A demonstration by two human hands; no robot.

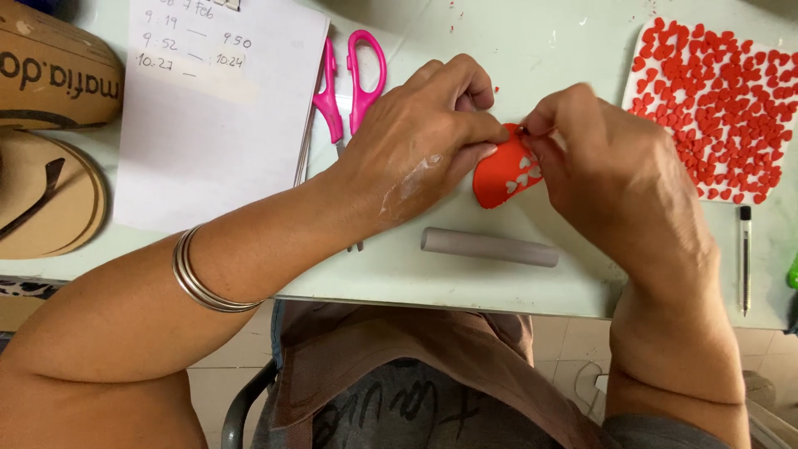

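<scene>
Fingertips do the work: we pinch the red sheet (501, 177) between left hand (424, 141) and right hand (607, 170), just above the grey roller (489, 247). We judge a light, steady grip best, so the heart cutouts do not tear. Right of the roller sits a white tile (633, 79) covered with red hearts (719, 108); left of it lie pink scissors (353, 79), handwritten white paper (208, 125) and brown tape rolls (50, 133).

Left hand (420, 137) and right hand (611, 166) pinching a red sheet (501, 176) (heart-shaped holes punched through), grey roller (489, 247) just below, pink scissors (349, 79), white tile (777, 193) of red hearts (715, 108), paper pad (208, 141), pen (746, 258), pale green table (515, 41).
</scene>
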